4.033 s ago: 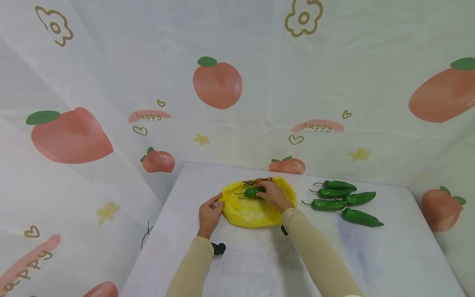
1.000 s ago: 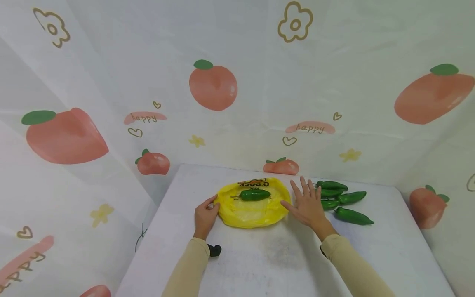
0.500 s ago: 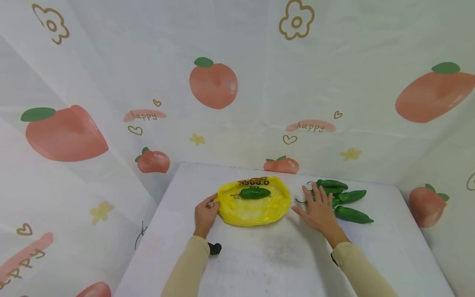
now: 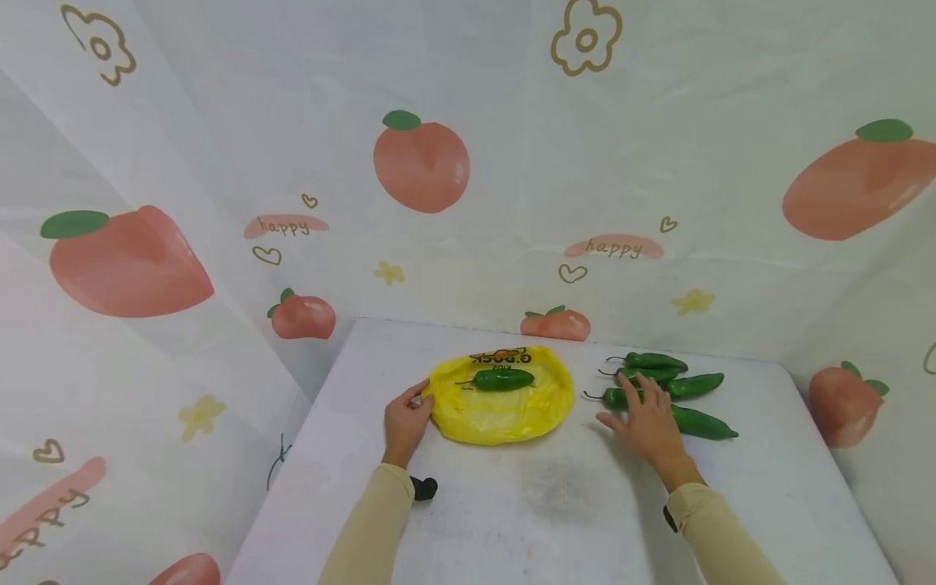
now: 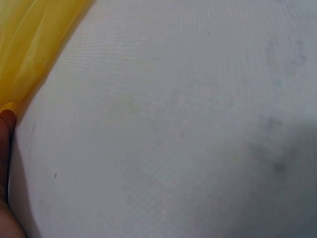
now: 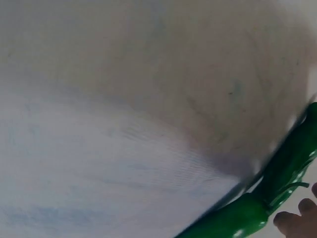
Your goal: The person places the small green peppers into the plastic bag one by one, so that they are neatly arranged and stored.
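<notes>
A yellow plastic bag (image 4: 475, 424) lies with its mouth rolled into an oval, and one green chili pepper (image 4: 503, 379) rests inside. My left hand (image 4: 406, 424) pinches the bag's left rim between thumb and fingers; in the left wrist view the thumb (image 5: 7, 134) meets the yellow plastic (image 5: 34, 44). On the right, my right hand (image 4: 649, 426) reaches with spread fingers over the near-left chili pepper (image 4: 613, 398) of a group, partly covering it. In the right wrist view, fingertips (image 6: 294, 224) show beside two chili peppers, one of them lower (image 6: 233, 220).
Behind and beside the right hand lie several more green chili peppers, one at the back (image 4: 656, 361) and one at the front (image 4: 705, 423). They rest on a white tabletop (image 4: 512, 520). A printed cloth (image 4: 497, 268) stands around the table's back and sides.
My right hand has let go of the chili pepper in the bag and moved right, arriving over the group of peppers. My left hand has stayed at the bag's left rim.
</notes>
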`<state>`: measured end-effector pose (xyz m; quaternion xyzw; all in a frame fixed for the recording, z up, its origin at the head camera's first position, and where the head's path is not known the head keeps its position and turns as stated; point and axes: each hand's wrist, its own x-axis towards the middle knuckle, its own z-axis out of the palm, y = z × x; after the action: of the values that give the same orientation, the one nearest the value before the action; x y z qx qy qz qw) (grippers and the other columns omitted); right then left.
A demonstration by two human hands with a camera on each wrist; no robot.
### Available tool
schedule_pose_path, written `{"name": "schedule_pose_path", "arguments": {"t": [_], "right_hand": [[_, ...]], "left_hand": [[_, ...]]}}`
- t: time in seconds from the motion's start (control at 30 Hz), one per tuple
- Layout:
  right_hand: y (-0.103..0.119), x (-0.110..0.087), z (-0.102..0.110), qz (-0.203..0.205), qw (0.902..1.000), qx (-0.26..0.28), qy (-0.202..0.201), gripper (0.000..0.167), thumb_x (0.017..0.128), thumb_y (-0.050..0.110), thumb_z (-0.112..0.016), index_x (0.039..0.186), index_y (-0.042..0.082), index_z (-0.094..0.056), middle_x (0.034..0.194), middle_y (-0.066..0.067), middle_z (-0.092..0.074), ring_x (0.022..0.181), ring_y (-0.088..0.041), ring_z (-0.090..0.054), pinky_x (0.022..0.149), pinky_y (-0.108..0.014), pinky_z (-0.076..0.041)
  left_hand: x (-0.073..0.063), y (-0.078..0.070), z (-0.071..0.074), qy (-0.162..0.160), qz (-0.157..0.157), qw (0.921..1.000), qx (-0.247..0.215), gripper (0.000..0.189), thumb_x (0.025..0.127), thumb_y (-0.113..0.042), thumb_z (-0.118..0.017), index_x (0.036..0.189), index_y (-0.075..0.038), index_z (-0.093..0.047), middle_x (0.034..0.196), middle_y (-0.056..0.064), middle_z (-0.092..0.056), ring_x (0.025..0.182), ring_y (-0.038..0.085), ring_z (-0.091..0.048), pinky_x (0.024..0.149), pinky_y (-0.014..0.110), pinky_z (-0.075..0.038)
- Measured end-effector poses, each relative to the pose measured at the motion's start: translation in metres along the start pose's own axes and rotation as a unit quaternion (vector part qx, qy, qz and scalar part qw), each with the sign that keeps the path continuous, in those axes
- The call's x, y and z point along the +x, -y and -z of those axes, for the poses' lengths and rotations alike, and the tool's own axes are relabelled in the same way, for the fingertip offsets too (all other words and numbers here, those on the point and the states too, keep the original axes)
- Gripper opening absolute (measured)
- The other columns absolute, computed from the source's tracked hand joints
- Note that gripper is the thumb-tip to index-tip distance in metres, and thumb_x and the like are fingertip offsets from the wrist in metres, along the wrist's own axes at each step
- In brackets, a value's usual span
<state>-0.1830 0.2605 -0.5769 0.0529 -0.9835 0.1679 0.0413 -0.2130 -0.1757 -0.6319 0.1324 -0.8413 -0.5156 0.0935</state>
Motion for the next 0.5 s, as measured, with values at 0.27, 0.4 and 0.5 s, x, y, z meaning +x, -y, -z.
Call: {"name": "schedule_pose_path", "arguments": {"t": [0.27,0.4,0.5], "right_hand": [[-0.01,-0.003,-0.005,0.023,0.9984,0.011,-0.051,0.081,0.088,0.038,-0.078,0.15,0.001,-0.042,0.15,-0.036,-0.036,0.135,-0.057,-0.035,0.111,-0.07,-0.034],[-0.012,-0.002,-0.008,0.032,0.997,0.013,-0.069,0.076,0.087,0.032,-0.08,0.147,0.0,-0.046,0.147,-0.036,-0.04,0.132,-0.057,-0.038,0.106,-0.07,-0.039],[-0.014,-0.001,-0.009,0.038,0.9955,0.014,-0.086,0.071,0.086,0.027,-0.081,0.143,-0.001,-0.049,0.142,-0.036,-0.044,0.129,-0.057,-0.041,0.103,-0.069,-0.041]], "left_hand": [[0.0,0.0,0.0,-0.002,-0.002,1.0,0.001,0.032,0.092,-0.03,-0.073,0.124,-0.031,-0.075,0.075,0.0,-0.067,0.06,0.016,-0.051,0.055,0.022,-0.042],[-0.001,-0.001,0.001,-0.002,-0.003,1.0,0.0,0.032,0.092,-0.03,-0.073,0.124,-0.031,-0.075,0.077,0.0,-0.068,0.059,0.016,-0.051,0.054,0.022,-0.042],[-0.001,-0.002,0.001,-0.001,-0.005,1.0,-0.003,0.032,0.092,-0.029,-0.073,0.124,-0.03,-0.075,0.078,0.0,-0.07,0.059,0.016,-0.051,0.054,0.022,-0.042]]}}
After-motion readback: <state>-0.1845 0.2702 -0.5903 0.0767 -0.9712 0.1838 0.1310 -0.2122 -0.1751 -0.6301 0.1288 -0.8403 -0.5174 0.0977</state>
